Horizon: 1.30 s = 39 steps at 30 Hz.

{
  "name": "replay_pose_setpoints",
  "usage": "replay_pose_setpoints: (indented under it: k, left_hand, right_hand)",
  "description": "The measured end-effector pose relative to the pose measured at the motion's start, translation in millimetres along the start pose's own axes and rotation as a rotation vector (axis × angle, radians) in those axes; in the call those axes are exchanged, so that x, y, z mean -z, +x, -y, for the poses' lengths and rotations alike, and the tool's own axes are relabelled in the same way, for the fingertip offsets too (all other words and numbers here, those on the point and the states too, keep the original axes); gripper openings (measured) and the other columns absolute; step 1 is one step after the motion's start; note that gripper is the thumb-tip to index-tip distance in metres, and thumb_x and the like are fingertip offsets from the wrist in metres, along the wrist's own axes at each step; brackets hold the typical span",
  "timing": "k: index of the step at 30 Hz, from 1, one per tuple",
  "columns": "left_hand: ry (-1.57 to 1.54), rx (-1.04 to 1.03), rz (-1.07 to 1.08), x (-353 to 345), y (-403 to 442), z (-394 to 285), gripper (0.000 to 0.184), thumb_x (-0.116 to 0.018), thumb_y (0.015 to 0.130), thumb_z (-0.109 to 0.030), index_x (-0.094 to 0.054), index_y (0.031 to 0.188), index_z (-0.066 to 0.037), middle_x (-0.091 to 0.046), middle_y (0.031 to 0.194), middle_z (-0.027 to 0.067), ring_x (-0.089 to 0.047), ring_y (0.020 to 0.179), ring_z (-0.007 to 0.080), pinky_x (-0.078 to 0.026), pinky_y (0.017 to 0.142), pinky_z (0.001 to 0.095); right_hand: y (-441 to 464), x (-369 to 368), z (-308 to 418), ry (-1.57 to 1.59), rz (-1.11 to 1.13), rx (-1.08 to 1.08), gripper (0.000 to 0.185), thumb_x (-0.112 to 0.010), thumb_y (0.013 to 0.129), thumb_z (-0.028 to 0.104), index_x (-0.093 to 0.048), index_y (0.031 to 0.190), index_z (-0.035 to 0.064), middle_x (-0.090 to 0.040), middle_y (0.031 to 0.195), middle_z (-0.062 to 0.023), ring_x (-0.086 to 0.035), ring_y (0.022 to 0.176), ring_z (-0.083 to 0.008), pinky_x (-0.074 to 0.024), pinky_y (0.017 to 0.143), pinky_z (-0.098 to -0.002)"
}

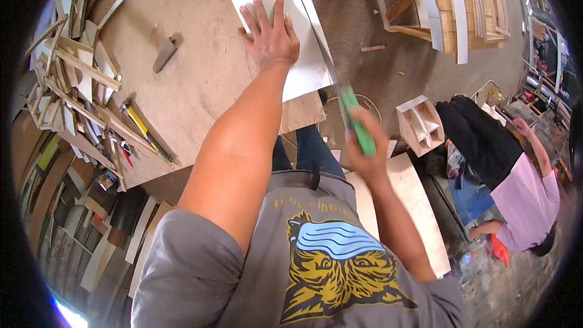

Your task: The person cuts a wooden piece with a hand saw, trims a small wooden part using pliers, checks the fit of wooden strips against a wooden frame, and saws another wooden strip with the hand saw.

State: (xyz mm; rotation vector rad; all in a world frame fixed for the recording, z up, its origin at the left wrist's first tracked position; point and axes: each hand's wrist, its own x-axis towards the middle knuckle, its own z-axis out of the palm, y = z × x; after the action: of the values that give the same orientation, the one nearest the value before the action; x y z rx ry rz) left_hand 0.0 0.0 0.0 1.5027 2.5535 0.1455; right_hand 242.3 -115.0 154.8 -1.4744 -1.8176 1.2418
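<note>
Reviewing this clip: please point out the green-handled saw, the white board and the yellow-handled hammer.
Green-handled saw [348, 98]: head view, on the green handle.
White board [306, 74]: head view, on its face near the lower corner.
Yellow-handled hammer [138, 123]: head view, on the yellow part of the handle.

Beyond the left hand [270, 39], a white board [306, 74] is being cut off by the top edge; beneath the hand, its surface is being hidden. The right hand [371, 159] is being blurred, the green saw handle [348, 98] being partly covered by it. Below both, shirt lettering [313, 205] is being left unreadable.
</note>
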Motion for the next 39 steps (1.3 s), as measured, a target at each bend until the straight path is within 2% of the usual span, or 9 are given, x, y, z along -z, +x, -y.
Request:
replay_pose_setpoints:
  k: [4, 8, 15, 21, 26, 30, 33, 36, 39]
  left_hand:
    - [-0.007, 0.019, 0.055, 2, -24, -8, 0.053, -0.029, 0.107, -0.044, -0.025, 0.16, -0.036, -0.009, 0.17, 0.0102, 0.001, 0.156, 0.0392, -0.014, 0.122, 0.0631]
    - [-0.013, 0.01, 0.016, -3, -15, -2, 0.052, -0.027, 0.108, -0.044, -0.025, 0.159, -0.037, -0.009, 0.17, 0.0098, 0.001, 0.156, 0.0385, -0.013, 0.122, 0.063]
    - [-0.012, 0.019, 0.027, 0, -22, -3, 0.052, -0.028, 0.108, -0.044, -0.027, 0.159, -0.037, -0.009, 0.17, 0.0096, 0.001, 0.156, 0.0387, -0.013, 0.122, 0.0624]
    - [-0.011, 0.018, 0.032, 3, -13, -3, 0.052, -0.03, 0.107, -0.043, -0.027, 0.159, -0.036, -0.01, 0.17, 0.0099, 0.0, 0.156, 0.039, -0.014, 0.122, 0.0622]
    - [-0.011, 0.021, 0.055, 5, -19, -5, 0.053, -0.031, 0.107, -0.042, -0.026, 0.159, -0.036, -0.01, 0.17, 0.0102, 0.001, 0.156, 0.0391, -0.013, 0.122, 0.062]
    - [-0.003, 0.019, 0.054, 2, -13, -7, 0.053, -0.03, 0.107, -0.043, -0.025, 0.16, -0.036, -0.01, 0.17, 0.0097, 0.002, 0.156, 0.039, -0.013, 0.122, 0.0626]
    - [-0.007, 0.029, 0.047, 2, -17, -2, 0.053, -0.029, 0.107, -0.043, -0.025, 0.16, -0.037, -0.01, 0.17, 0.0093, 0.001, 0.156, 0.0389, -0.013, 0.121, 0.0635]
    - [-0.023, 0.022, 0.034, 1, -11, -8, 0.053, -0.029, 0.107, -0.043, -0.024, 0.16, -0.038, -0.01, 0.17, 0.009, 0.001, 0.156, 0.0389, -0.014, 0.121, 0.0643]
    - [0.002, 0.027, 0.051, 0, -19, -5, 0.053, -0.029, 0.107, -0.043, -0.024, 0.16, -0.038, -0.009, 0.17, 0.0092, 0.001, 0.156, 0.0391, -0.014, 0.121, 0.0644]
  right_hand:
    - [-56, 29, 3, 0.008, 0.044, -0.062, 0.042, -0.066, 0.087, -0.004, -0.063, 0.129, 0.005, -0.069, 0.121, -0.0213, -0.069, 0.113, -0.0283, -0.052, 0.094, -0.0352]
    - [55, -24, -9, 0.136, 0.028, -0.051, 0.046, -0.064, 0.085, -0.006, -0.063, 0.129, 0.0065, -0.067, 0.126, -0.0194, -0.066, 0.117, -0.0283, -0.0507, 0.097, -0.0365]
    - [-57, 25, 8, 0.079, 0.015, -0.103, 0.043, -0.063, 0.088, -0.005, -0.063, 0.129, 0.0066, -0.068, 0.124, -0.0194, -0.067, 0.117, -0.0303, -0.0504, 0.1, -0.0383]
    - [62, -24, -6, 0.098, 0.064, -0.178, 0.044, -0.063, 0.086, -0.006, -0.061, 0.129, 0.0044, -0.067, 0.124, -0.0186, -0.066, 0.113, -0.0254, -0.0501, 0.097, -0.0357]
    - [-63, 29, 2, 0.075, 0.046, -0.144, 0.044, -0.065, 0.086, -0.005, -0.063, 0.128, 0.0067, -0.068, 0.122, -0.0197, -0.067, 0.114, -0.0256, -0.0506, 0.096, -0.0345]
    - [-6, 5, -38, 0.124, -0.041, -0.03, 0.044, -0.063, 0.085, -0.007, -0.062, 0.128, 0.0049, -0.067, 0.126, -0.0185, -0.065, 0.117, -0.023, -0.0485, 0.098, -0.0338]
    - [51, -16, -11, 0.2, 0.045, -0.28, 0.045, -0.063, 0.086, -0.006, -0.061, 0.13, 0.0054, -0.067, 0.126, -0.0157, -0.065, 0.116, -0.0234, -0.0482, 0.099, -0.0336]
    - [16, -1, 7, -0.047, -0.021, -0.012, 0.044, -0.064, 0.087, -0.004, -0.061, 0.13, 0.006, -0.068, 0.124, -0.0176, -0.066, 0.117, -0.0255, -0.0485, 0.098, -0.0328]
    - [-49, 33, 10, 0.028, 0.056, -0.111, 0.043, -0.063, 0.088, -0.003, -0.062, 0.13, 0.0059, -0.068, 0.122, -0.0201, -0.068, 0.115, -0.028, -0.0507, 0.096, -0.0351]
